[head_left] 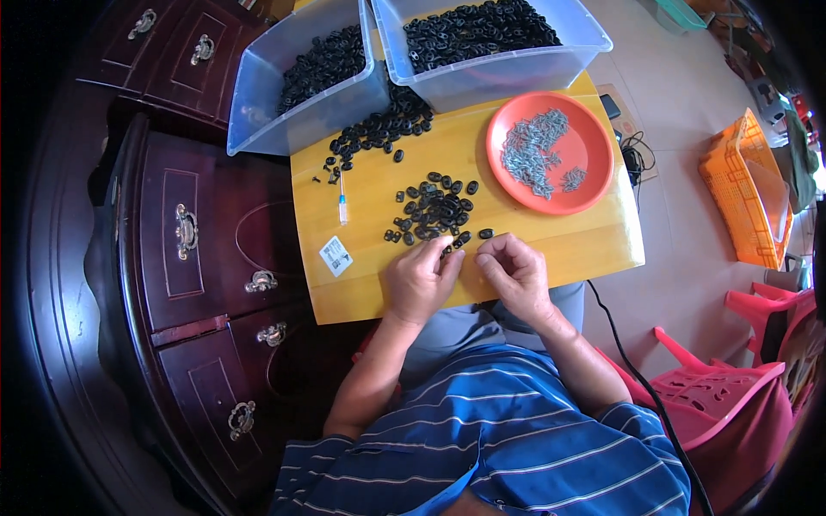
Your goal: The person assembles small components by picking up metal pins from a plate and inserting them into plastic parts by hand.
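Head view: left hand (419,279) pinches small black oval piece (446,250), axis unclear; right hand (514,269) curled, grip untellable

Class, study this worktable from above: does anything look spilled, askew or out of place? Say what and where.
Yes. Black oval pieces lie loose on the yellow tabletop below the two clear bins, as if spilled out. The left bin overhangs the table's left edge. A small pen-like tube and a white tag lie stray on the left.

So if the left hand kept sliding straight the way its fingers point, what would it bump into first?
The left hand points up and away across the yellow table. It would most likely meet the small pile of black pieces just ahead of its fingertips first, though how close they are is hard to judge.
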Action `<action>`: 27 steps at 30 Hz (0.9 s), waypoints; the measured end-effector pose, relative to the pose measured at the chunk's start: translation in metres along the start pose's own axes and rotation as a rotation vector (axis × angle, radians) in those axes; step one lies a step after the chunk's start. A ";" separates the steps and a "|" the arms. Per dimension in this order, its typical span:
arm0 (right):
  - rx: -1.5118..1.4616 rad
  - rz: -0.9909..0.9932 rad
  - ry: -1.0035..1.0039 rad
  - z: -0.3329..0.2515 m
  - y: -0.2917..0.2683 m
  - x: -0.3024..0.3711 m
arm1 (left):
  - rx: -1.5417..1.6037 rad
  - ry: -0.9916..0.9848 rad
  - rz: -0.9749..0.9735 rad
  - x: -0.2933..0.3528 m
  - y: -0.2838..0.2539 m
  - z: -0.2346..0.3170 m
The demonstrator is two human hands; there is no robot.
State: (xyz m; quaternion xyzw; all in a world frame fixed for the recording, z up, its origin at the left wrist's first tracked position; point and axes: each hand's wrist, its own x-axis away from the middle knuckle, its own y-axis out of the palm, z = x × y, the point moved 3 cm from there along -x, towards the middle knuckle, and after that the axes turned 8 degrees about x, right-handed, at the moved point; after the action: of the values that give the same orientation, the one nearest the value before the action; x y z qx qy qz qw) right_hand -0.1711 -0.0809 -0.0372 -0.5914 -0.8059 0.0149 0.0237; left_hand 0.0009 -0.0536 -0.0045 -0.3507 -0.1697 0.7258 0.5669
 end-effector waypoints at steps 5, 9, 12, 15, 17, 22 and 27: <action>-0.030 -0.020 0.002 -0.003 0.000 -0.001 | -0.024 0.040 -0.021 -0.003 0.002 0.000; -0.040 -0.020 0.002 -0.003 -0.002 -0.001 | -0.035 0.052 -0.043 -0.005 0.008 -0.001; -0.022 -0.017 -0.017 -0.001 -0.004 -0.001 | -0.062 0.095 -0.027 -0.006 0.011 -0.005; -0.013 -0.025 0.001 -0.001 -0.004 -0.002 | -0.045 0.076 -0.043 -0.008 0.011 -0.005; -0.039 -0.031 0.018 -0.001 -0.004 -0.001 | 0.032 0.079 -0.017 -0.009 0.010 -0.005; -0.062 0.019 0.000 0.002 -0.003 -0.003 | 0.297 -0.149 -0.022 -0.011 0.004 0.004; -0.076 0.036 0.022 0.000 -0.010 -0.006 | 0.460 -0.150 -0.086 -0.015 0.004 0.021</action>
State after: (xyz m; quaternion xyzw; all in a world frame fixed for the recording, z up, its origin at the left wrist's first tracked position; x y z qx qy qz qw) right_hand -0.1785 -0.0893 -0.0364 -0.6062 -0.7950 -0.0216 0.0098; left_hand -0.0143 -0.0660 0.0124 -0.1498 -0.0565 0.7446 0.6480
